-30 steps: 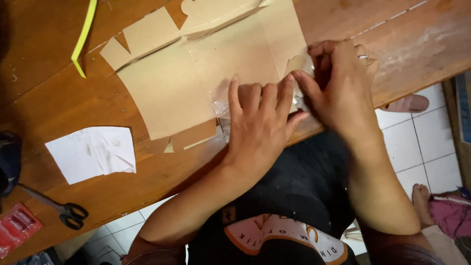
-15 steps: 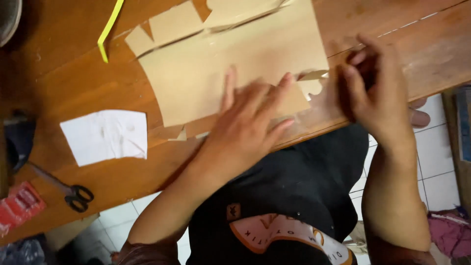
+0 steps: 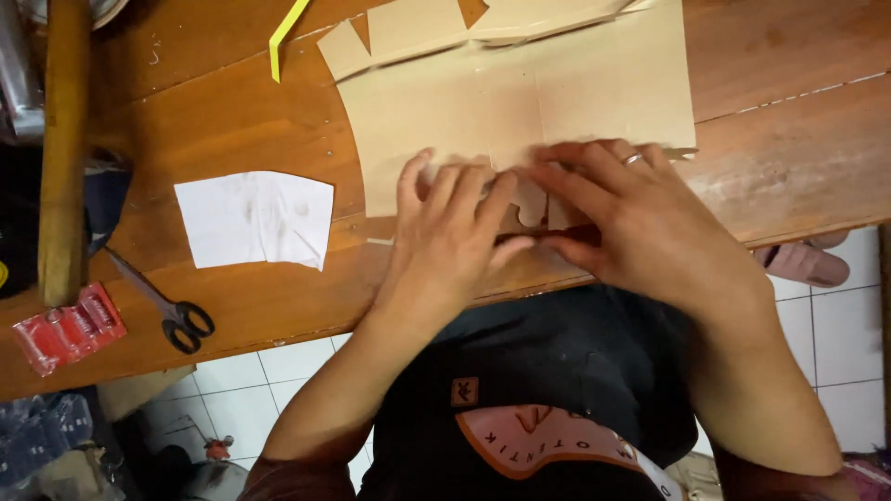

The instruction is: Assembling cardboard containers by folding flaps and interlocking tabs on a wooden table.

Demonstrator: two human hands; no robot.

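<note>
A flat brown cardboard cut-out (image 3: 557, 88) with flaps lies on the wooden table (image 3: 789, 158). My left hand (image 3: 445, 237) rests flat on its near edge, fingers spread. My right hand (image 3: 650, 218), a ring on one finger, lies beside it with fingers over a small tab at the same edge and the thumb tucked along the underside. The fingertips of both hands meet over the tab, which they mostly hide.
A white paper piece (image 3: 255, 218) lies to the left, with black-handled scissors (image 3: 167, 306) and a red packet (image 3: 65, 329) nearer the left front edge. A yellow strip (image 3: 288, 37) and a wooden pole (image 3: 63, 148) sit farther left. Tiled floor and a sandal (image 3: 803, 264) show below.
My right hand has moved left from the cardboard's right side to join the left hand at the near edge. The left hand has flattened onto the sheet.
</note>
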